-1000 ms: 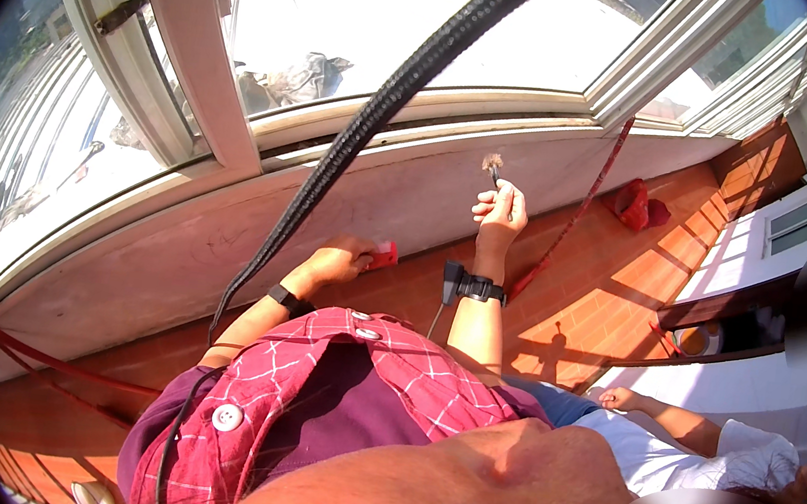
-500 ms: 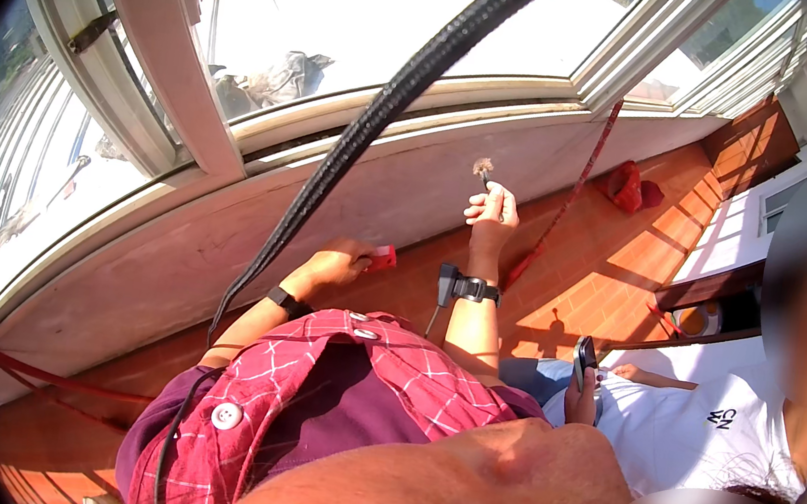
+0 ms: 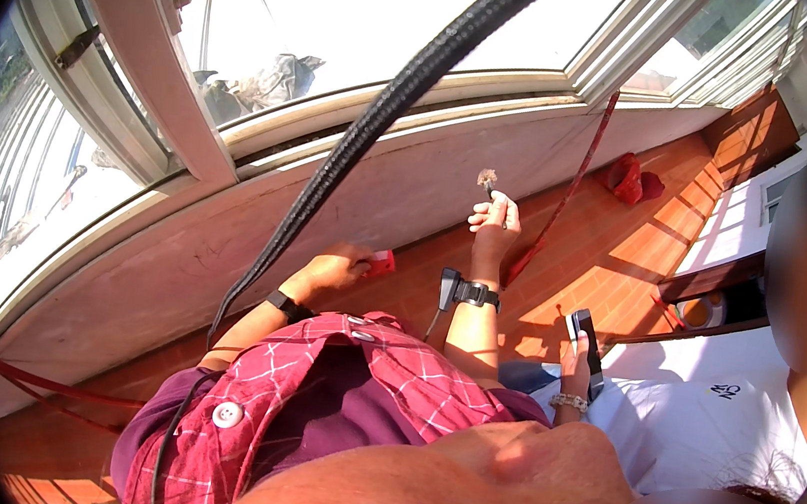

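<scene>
My left hand (image 3: 335,269) grips a small red rectangular object (image 3: 381,261) low beside the wall under the window. My right hand (image 3: 494,221) is raised to the right of it, fingers closed on a short dark handle topped by a light-brown, frayed tuft (image 3: 488,179), like a small brush. The tuft is just in front of the pale wall below the sill (image 3: 440,116). A black braided cable (image 3: 357,138) runs diagonally across the view from above down past my left arm. Black devices are strapped to both my wrists.
A co-worker in a white top (image 3: 694,429) stands close at my right, holding a phone (image 3: 584,346). Red straps (image 3: 572,192) slant to the tiled floor (image 3: 625,254), where a red bundle (image 3: 629,179) lies. A dark opening (image 3: 731,312) with a bucket is at the right.
The co-worker has come closer and raised a phone. My right hand has dipped slightly and stays closed on the tufted item. The window has shifted slightly left in the view.
</scene>
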Action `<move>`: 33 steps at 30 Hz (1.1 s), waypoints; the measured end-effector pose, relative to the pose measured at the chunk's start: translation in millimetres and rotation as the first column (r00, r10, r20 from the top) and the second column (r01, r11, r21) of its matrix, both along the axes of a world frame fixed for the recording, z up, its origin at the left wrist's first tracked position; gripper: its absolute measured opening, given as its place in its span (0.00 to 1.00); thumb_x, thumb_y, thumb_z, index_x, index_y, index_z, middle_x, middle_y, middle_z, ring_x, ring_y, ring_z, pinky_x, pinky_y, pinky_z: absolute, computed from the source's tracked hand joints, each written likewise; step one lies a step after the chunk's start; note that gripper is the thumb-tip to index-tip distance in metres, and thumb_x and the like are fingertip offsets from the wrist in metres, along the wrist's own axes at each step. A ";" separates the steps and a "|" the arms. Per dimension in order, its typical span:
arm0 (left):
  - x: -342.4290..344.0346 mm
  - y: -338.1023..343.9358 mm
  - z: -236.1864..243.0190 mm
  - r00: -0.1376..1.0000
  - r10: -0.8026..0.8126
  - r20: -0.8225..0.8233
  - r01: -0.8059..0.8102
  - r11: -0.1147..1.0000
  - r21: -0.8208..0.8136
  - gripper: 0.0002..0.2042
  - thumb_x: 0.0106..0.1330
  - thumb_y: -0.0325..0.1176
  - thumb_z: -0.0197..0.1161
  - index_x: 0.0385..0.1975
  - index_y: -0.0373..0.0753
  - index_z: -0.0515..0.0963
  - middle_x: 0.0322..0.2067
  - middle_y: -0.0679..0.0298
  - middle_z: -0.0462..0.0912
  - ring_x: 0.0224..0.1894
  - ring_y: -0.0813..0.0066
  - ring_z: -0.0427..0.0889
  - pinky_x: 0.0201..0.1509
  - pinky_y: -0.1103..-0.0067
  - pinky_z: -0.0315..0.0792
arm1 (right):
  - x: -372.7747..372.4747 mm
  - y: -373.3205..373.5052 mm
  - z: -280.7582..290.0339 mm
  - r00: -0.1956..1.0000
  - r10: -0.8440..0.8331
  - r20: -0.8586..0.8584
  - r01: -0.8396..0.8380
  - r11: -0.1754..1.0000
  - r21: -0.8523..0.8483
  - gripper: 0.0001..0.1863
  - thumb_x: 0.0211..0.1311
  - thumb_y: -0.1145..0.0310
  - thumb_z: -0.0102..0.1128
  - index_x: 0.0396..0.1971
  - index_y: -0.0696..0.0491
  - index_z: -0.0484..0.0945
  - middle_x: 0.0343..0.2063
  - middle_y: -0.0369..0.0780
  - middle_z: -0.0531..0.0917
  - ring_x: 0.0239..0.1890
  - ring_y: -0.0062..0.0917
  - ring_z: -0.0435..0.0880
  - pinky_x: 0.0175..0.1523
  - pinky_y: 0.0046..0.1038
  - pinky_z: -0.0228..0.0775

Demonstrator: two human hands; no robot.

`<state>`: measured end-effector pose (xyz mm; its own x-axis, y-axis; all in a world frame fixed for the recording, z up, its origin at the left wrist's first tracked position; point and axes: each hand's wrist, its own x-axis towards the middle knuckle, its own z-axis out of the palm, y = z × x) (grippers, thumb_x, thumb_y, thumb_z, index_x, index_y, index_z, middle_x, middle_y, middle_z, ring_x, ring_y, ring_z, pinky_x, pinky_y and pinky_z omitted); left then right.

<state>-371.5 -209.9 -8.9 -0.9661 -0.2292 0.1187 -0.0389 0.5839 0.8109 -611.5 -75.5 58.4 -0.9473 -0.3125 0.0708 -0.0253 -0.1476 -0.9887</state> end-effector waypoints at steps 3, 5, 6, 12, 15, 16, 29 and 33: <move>-0.4 3.5 5.3 0.999 0.044 -0.009 -0.044 0.999 0.015 0.14 0.60 0.29 0.56 0.45 0.38 0.78 0.32 0.47 0.80 0.34 0.50 0.79 0.38 0.66 0.72 | 2.5 -0.2 -3.8 1.000 0.006 -0.007 -0.006 0.999 0.033 0.12 0.70 0.63 0.46 0.40 0.55 0.76 0.21 0.34 0.77 0.16 0.14 0.73 0.20 0.17 0.64; -0.2 4.5 13.6 0.998 0.043 0.045 -0.043 0.999 0.008 0.14 0.60 0.30 0.56 0.45 0.38 0.78 0.32 0.47 0.80 0.35 0.49 0.79 0.39 0.65 0.72 | 2.0 -0.5 -5.6 1.000 0.017 -0.021 -0.016 0.999 0.045 0.12 0.71 0.63 0.46 0.39 0.55 0.76 0.21 0.34 0.77 0.15 0.14 0.73 0.19 0.16 0.64; -0.3 4.6 16.3 0.996 0.041 0.073 -0.041 0.999 0.002 0.14 0.60 0.31 0.56 0.45 0.38 0.78 0.32 0.47 0.80 0.35 0.49 0.79 0.39 0.65 0.72 | 1.2 -1.1 -6.5 0.999 0.024 -0.028 -0.023 0.999 0.042 0.13 0.71 0.63 0.46 0.39 0.55 0.75 0.20 0.35 0.77 0.15 0.14 0.72 0.19 0.15 0.63; -0.6 5.4 13.3 0.996 0.058 0.071 -0.056 0.998 -0.029 0.13 0.61 0.31 0.56 0.44 0.38 0.78 0.33 0.47 0.80 0.37 0.46 0.78 0.40 0.65 0.72 | 0.2 -1.1 -5.7 0.999 0.035 -0.039 -0.033 0.999 0.036 0.13 0.71 0.63 0.45 0.39 0.55 0.75 0.20 0.35 0.78 0.15 0.14 0.72 0.18 0.15 0.63; -2.3 6.1 12.2 0.997 0.053 0.063 -0.051 0.998 -0.033 0.12 0.61 0.32 0.56 0.43 0.38 0.78 0.33 0.47 0.80 0.37 0.46 0.78 0.40 0.64 0.71 | -0.6 0.8 -7.6 0.999 0.030 -0.033 -0.028 0.999 0.040 0.13 0.71 0.63 0.45 0.39 0.56 0.75 0.20 0.35 0.78 0.15 0.14 0.72 0.18 0.15 0.63; -3.0 6.6 12.0 0.996 0.050 0.069 -0.047 0.998 -0.035 0.12 0.61 0.32 0.56 0.43 0.38 0.78 0.33 0.47 0.80 0.37 0.46 0.78 0.40 0.64 0.71 | -0.9 1.6 -8.2 0.999 0.027 -0.030 -0.025 0.999 0.042 0.13 0.71 0.63 0.45 0.38 0.56 0.75 0.20 0.35 0.78 0.14 0.14 0.72 0.18 0.15 0.63; -14.7 20.3 11.4 0.985 0.022 0.174 -0.022 1.000 -0.005 0.12 0.59 0.29 0.57 0.42 0.39 0.79 0.35 0.50 0.81 0.40 0.49 0.78 0.43 0.65 0.71 | -9.3 22.3 -18.1 1.000 -0.006 -0.009 0.007 0.999 0.049 0.13 0.70 0.63 0.45 0.38 0.56 0.75 0.20 0.34 0.78 0.14 0.13 0.72 0.18 0.15 0.63; -23.9 24.8 11.8 0.990 -0.011 0.141 0.012 1.000 -0.009 0.12 0.58 0.29 0.57 0.42 0.39 0.79 0.34 0.51 0.81 0.39 0.49 0.78 0.42 0.64 0.71 | -15.1 31.4 -17.8 1.000 -0.028 -0.011 0.028 0.998 0.053 0.13 0.70 0.62 0.46 0.38 0.55 0.75 0.19 0.34 0.78 0.14 0.13 0.73 0.18 0.15 0.63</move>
